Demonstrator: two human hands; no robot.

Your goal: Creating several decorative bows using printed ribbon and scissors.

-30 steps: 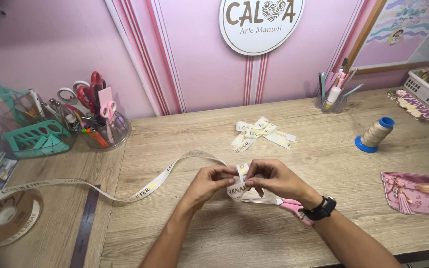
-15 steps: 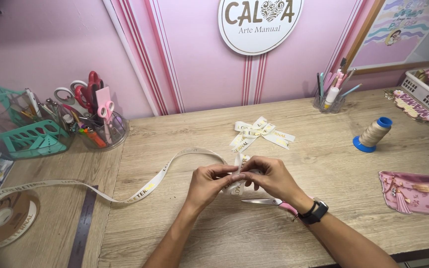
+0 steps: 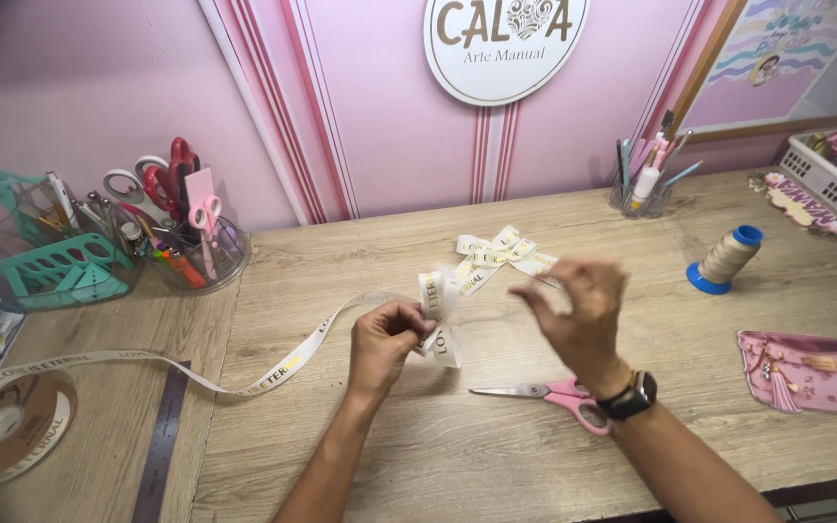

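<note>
Ribbon (image 3: 438, 315) pinched by left hand (image 3: 385, 339)

The ribbon (image 3: 438, 315) pinched in the left hand (image 3: 387, 341) looks like satiny, faintly glossy cloth with shiny gold print. Under both hands the table (image 3: 496, 455) is matt, grained wood. Just below the right hand (image 3: 578, 315), the scissors (image 3: 540, 395) have bright metal blades and smooth pink plastic handles.

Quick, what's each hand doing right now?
Left hand: closed, pinching the folded ribbon loops.
Right hand: raised, fingers loosely pinched; anything held cannot be told.
</note>
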